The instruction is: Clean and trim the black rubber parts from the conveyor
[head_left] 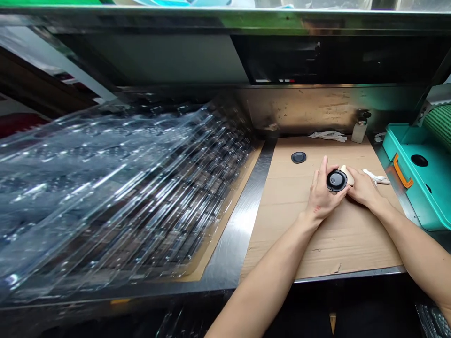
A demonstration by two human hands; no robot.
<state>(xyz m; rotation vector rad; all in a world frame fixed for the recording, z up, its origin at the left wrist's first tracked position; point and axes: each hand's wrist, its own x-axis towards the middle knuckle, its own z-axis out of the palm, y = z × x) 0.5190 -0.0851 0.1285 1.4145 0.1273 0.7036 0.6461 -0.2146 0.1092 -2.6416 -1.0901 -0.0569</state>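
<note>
A round black part (337, 180) faces up between my two hands above the cardboard sheet (282, 225). My left hand (321, 191) is wrapped round its left and lower edge, with the index finger raised. On its right, my right hand (361, 187) is closed on a small pale, cream-coloured item (347, 175) that touches the part's rim. Some of that item is hidden by the fingers. Another black disc (299, 157) lies flat on the cardboard, beyond my left hand and to its left.
Stacked clear plastic trays (141, 188) fill the left side. A teal bin (419, 188) with an orange handle stands at the right, black discs inside. A glass bottle (360, 130) and white gloves (329, 136) lie near the back wall; a white cloth (376, 177) is beside my right hand.
</note>
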